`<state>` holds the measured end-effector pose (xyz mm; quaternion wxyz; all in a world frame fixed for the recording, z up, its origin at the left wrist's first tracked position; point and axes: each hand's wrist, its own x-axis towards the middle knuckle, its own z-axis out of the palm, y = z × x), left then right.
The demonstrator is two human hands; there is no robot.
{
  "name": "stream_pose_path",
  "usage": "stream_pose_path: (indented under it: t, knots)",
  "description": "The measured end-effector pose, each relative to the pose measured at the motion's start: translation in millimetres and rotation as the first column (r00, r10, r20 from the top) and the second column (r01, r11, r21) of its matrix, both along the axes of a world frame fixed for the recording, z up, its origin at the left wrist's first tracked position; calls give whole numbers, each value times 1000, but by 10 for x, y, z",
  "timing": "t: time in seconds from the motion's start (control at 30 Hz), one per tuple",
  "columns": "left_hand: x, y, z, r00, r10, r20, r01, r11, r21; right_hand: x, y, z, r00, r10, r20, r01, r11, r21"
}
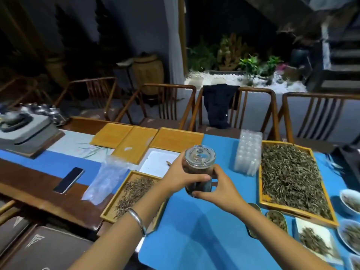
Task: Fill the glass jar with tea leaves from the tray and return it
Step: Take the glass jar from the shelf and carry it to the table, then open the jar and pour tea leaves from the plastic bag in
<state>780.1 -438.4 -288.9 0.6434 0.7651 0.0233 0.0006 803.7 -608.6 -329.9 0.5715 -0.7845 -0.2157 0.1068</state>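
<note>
A glass jar [199, 168] with a glass lid on top holds dark tea leaves and is lifted above the blue table mat. My left hand [181, 176] grips its left side and my right hand [222, 189] grips its lower right side. A small wooden tray [116, 199] with a thin layer of dark tea leaves lies under my left forearm. A larger wooden tray [262, 199] heaped with paler tea leaves lies to the right.
A clear plastic bag [106, 178], a phone [69, 180], a white tray [157, 162], several empty wooden trays [136, 143] and a clear plastic holder [247, 152] lie around. Bowls and dishes of tea [348, 203] crowd the right edge. Wooden chairs [237, 110] line the far side.
</note>
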Motion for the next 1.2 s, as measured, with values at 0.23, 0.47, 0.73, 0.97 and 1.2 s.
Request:
stream_pose_path:
  t: [0.23, 0.47, 0.73, 0.97, 1.2]
  knots:
    - [380, 63, -565, 987, -131, -95, 135, 990, 32, 111, 107, -494, 984, -155, -91, 149, 986, -74]
    - [419, 194, -1495, 957, -227, -179, 229, 973, -11, -5, 226, -1277, 948, -289, -135, 258, 944, -207]
    - [420, 339, -2215, 939, -296, -176, 306, 952, 30, -110, 304, -1962, 945, -306, -111, 267, 923, -276]
    - [369, 351, -2472, 925, -364, -108, 367, 930, 9, -192, 257, -2275, 944, -322, -72, 282, 900, -332]
    - [322, 364, -2440, 916, -384, -114, 387, 922, -3, -183, 258, -2268, 953, -288, -99, 246, 920, -305]
